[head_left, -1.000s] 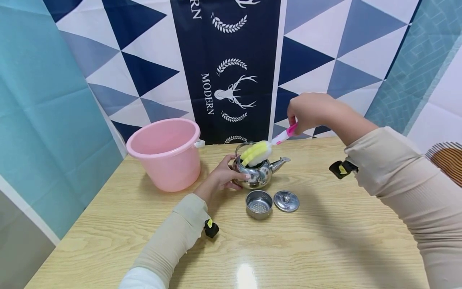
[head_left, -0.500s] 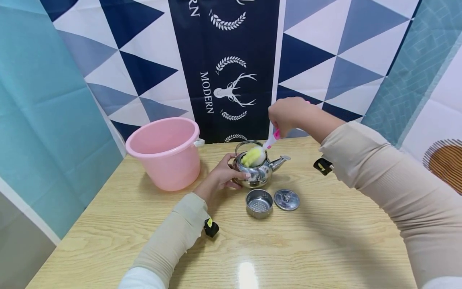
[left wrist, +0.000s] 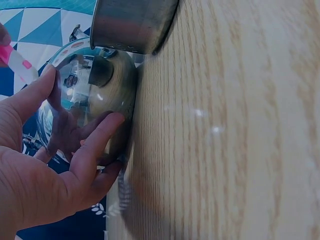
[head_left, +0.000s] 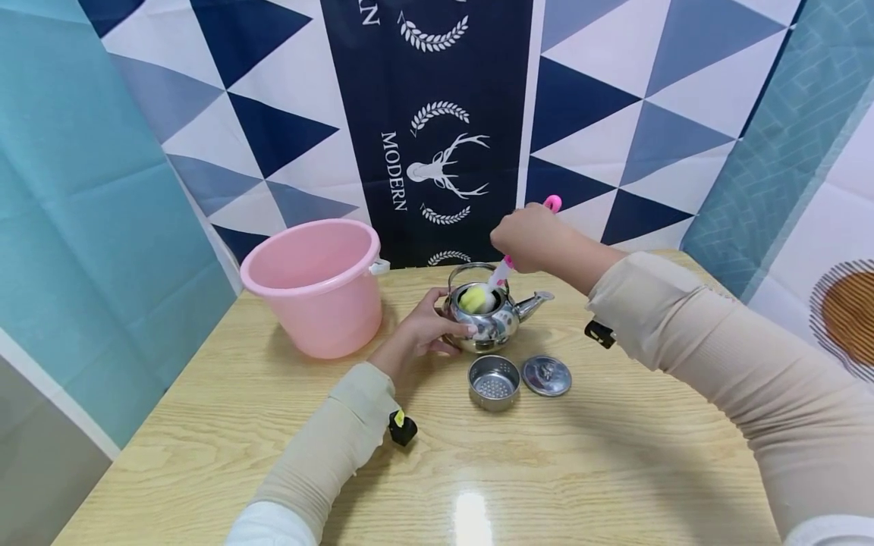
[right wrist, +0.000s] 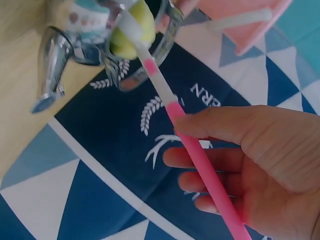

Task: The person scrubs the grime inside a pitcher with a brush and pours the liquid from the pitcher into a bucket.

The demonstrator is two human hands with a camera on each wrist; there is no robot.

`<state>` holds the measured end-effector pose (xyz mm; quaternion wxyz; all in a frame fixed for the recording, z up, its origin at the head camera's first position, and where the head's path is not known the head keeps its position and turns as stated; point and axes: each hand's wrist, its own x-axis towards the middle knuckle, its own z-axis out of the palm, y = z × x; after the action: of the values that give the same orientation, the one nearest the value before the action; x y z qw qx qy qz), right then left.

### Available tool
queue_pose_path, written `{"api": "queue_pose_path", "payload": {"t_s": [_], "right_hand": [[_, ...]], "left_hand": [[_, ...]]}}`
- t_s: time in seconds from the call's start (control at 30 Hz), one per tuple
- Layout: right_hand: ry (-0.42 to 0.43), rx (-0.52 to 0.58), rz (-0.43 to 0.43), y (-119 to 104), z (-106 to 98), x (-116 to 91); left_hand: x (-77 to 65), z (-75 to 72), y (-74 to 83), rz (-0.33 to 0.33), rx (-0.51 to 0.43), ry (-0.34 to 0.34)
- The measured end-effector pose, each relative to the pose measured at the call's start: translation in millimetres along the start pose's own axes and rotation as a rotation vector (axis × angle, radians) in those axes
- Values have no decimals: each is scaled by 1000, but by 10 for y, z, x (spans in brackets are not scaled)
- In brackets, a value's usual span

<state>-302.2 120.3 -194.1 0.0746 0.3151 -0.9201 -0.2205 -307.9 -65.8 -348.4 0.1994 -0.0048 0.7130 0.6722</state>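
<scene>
A shiny metal teapot (head_left: pixel 490 334) stands upright on the table with its lid off and its spout to the right. My left hand (head_left: pixel 430 326) holds its body from the left side; thumb and fingers (left wrist: pixel 102 137) spread around the round wall in the left wrist view. Above the opening, my right hand (head_left: pixel 529 236) grips the pink-and-white handle (right wrist: pixel 205 167) of a sponge brush. The brush's yellow-and-white sponge head (head_left: pixel 476 299) is down in the teapot's mouth, its lower part hidden inside. In front of the teapot sit a perforated metal strainer (head_left: pixel 495 383) and a round metal lid (head_left: pixel 547 375).
A pink bucket (head_left: pixel 324 318) stands at the back left of the wooden table (head_left: pixel 560 470), near the left hand. Behind the teapot hangs a patterned cloth (head_left: pixel 437 91). The teapot's hoop handle (head_left: pixel 452 279) stands up behind its opening.
My right hand has moved left and slightly down, bringing the brush steeper and its sponge head deeper into the teapot. The left hand stays on the teapot.
</scene>
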Motion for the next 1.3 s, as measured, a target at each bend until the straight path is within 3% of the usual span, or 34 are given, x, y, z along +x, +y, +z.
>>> {"api": "queue_pose_path", "payload": {"t_s": [0.17,0.47,0.83,1.0,1.3], "right_hand": [[132,-135,-45,-102,147,-1],[249,-276,-147,-183,233,12],[341,-427,-184,-215,270,15],[337,-454,-218,-205,235,0],[245,-431,-207,-214,121,-45]], "left_hand": [[1,-2,3,8,-6,-4],[2,-16,14,-2,-11,-12],[20,-13,7,0,-13,-14],[7,-4,23,-4,-5,-3],[6,-5,13,-3,-8,-5]]}}
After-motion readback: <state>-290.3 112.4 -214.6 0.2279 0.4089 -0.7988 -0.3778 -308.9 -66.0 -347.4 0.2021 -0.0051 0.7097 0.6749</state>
